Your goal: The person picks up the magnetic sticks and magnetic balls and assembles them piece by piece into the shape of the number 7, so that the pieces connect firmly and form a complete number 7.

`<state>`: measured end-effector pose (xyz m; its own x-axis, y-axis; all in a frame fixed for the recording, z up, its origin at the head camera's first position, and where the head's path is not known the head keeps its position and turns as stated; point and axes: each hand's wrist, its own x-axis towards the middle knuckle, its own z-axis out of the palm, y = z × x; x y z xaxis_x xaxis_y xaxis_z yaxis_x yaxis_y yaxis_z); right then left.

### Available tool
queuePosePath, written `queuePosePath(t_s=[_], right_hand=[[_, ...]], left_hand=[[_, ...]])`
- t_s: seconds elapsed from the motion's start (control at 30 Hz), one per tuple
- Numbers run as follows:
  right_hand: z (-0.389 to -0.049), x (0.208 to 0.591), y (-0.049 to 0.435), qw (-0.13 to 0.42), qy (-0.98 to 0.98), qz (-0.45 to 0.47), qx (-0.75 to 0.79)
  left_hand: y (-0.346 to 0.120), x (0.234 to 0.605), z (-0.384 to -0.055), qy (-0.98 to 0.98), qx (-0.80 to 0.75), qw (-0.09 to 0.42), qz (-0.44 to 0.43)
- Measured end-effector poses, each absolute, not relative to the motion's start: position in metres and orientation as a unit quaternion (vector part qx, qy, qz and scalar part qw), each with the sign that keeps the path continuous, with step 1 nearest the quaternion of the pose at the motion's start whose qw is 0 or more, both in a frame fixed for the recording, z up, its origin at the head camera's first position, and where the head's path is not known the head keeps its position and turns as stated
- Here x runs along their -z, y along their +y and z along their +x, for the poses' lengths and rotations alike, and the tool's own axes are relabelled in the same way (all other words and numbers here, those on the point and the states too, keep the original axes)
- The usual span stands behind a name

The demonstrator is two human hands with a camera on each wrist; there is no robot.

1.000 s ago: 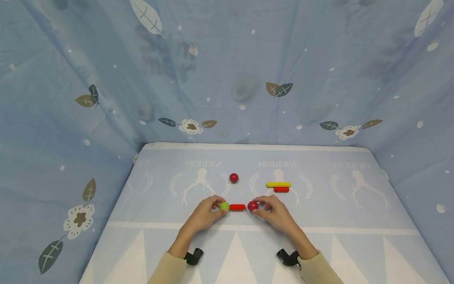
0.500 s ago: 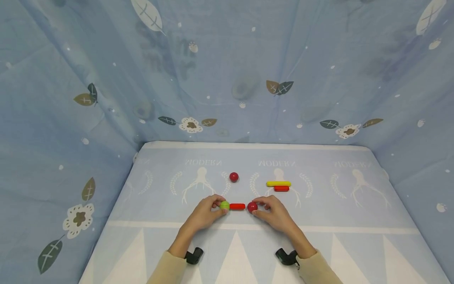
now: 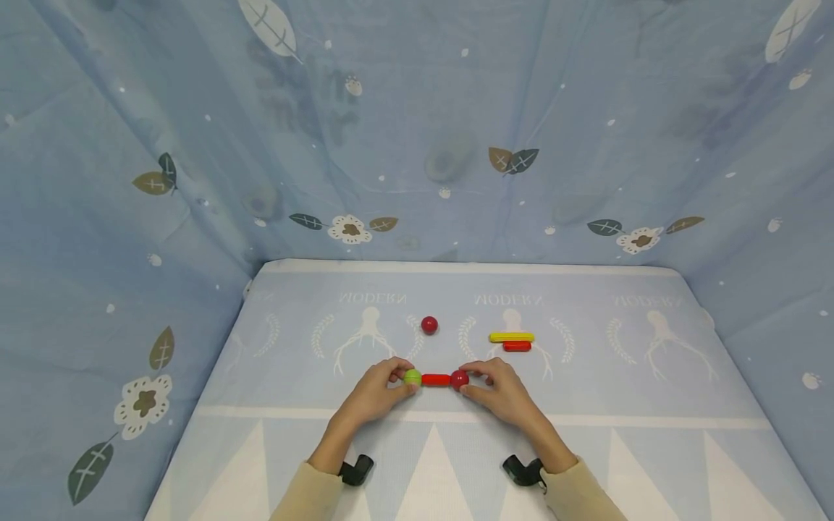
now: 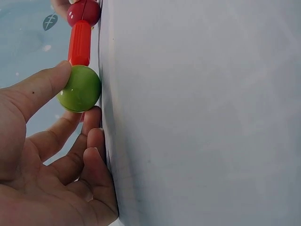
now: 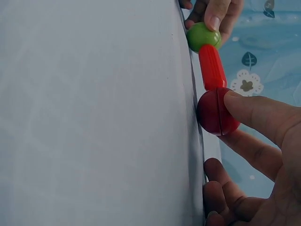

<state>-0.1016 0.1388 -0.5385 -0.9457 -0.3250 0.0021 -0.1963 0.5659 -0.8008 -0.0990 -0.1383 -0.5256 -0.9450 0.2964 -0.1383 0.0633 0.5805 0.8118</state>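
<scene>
My left hand (image 3: 378, 389) pinches a green ball (image 4: 80, 88) between thumb and fingers. From that ball a short red rod (image 3: 436, 380) runs to the right in one line. At the rod's other end sits a dark red ball (image 5: 217, 111) with a seam round it, pinched by my right hand (image 3: 502, 389). Both wrist views show the rod's ends right against the two balls. The whole row lies on or close over the table cover, and the lower fingers of each hand rest at the cover.
A second dark red ball (image 3: 429, 325) lies behind the row. Further right, a longer yellow rod (image 3: 511, 337) lies alongside another short red rod (image 3: 517, 346). Blue patterned cloth (image 3: 417, 130) hangs behind the table and at both sides.
My right hand has moved left with the dark red ball, and the gap between ball and red rod has closed. The left hand and green ball have stayed in place.
</scene>
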Motion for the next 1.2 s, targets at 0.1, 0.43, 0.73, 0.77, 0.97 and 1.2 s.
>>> queuePosePath(t_s=[0.1,0.43,0.73,0.77,0.97,1.2], right_hand=[[-0.101,0.538,0.139,0.074,0.881,-0.146,0.443],[-0.100,0.536,0.140,0.091,0.884,-0.117,0.444],[-0.099,0.528,0.155,0.078,0.882,-0.103,0.453],[-0.099,0.528,0.157,0.072,0.882,-0.104,0.453],[-0.105,0.523,0.174,0.030,0.880,-0.104,0.461],[-0.115,0.520,0.197,-0.007,0.889,-0.089,0.450]], left_hand=[[-0.138,0.525,-0.099,0.880,-0.445,0.131,0.101],[-0.138,0.525,-0.099,0.879,-0.448,0.131,0.099],[-0.137,0.523,-0.098,0.879,-0.447,0.130,0.101],[-0.137,0.523,-0.098,0.879,-0.447,0.130,0.101],[-0.137,0.524,-0.098,0.881,-0.444,0.129,0.100],[-0.136,0.524,-0.098,0.881,-0.444,0.129,0.100]])
